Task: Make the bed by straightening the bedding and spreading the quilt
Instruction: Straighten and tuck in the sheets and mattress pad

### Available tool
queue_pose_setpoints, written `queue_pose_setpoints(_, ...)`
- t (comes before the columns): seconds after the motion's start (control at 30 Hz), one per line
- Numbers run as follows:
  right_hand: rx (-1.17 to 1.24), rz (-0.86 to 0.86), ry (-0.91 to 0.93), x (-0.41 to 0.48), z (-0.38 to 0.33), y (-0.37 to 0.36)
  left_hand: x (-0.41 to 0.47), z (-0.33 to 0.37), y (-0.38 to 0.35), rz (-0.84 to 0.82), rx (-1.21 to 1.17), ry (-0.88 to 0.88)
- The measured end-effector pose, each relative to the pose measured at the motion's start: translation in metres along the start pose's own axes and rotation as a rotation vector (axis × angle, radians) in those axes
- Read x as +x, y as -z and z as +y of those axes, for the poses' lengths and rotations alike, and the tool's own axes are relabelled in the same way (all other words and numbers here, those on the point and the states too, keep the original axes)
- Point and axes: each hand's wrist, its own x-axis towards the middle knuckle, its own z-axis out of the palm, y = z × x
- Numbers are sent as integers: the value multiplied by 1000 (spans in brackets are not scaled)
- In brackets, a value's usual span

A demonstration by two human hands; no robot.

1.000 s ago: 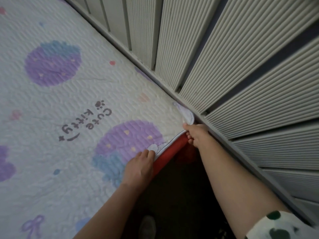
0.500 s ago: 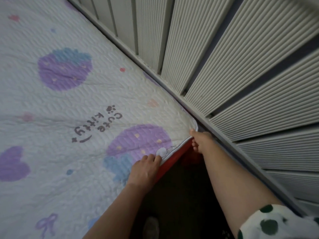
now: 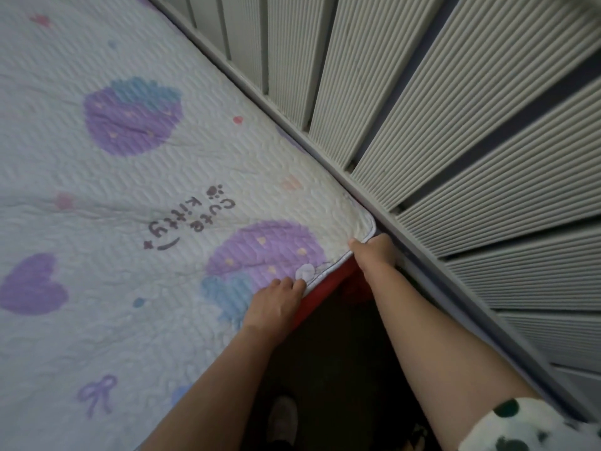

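Note:
A white quilted pad (image 3: 136, 196) with purple strawberries, hearts and the words "Cute Kitty" covers the bed across the left of the view. Its piped corner (image 3: 367, 229) lies flat beside the ribbed wall. My right hand (image 3: 374, 250) grips the pad's edge at that corner, thumb on top. My left hand (image 3: 276, 304) holds the same edge a little further along, fingers curled over the piping beside a small white tab (image 3: 304, 271). Red bedding (image 3: 328, 284) shows under the edge between my hands.
A ribbed white panelled wall (image 3: 455, 141) with a ledge runs diagonally along the bed's right side. A narrow dark floor gap (image 3: 341, 369) lies between bed and wall, with my slippered foot (image 3: 283, 418) in it.
The folded-up corner of the pad has been pulled flat against the wall. My right hand followed it toward the corner. My left hand has kept its hold on the edge.

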Motion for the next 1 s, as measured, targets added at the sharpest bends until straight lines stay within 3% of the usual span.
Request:
queue_pose_setpoints(0.13,-195,220,346,-31,1,-3,-7,0,2,24,-35,0)
queue_pose_setpoints(0.33,-314,99,784,-80,-9,-20,-39,-20,9,121,-151,63)
queue_pose_setpoints(0.67,-402,-110,1010,-210,-31,-61,-189,-112,23,246,-214,333)
queue_pose_setpoints(1.0,-432,-245,1306,-490,-40,-77,-496,-189,67,521,-221,607)
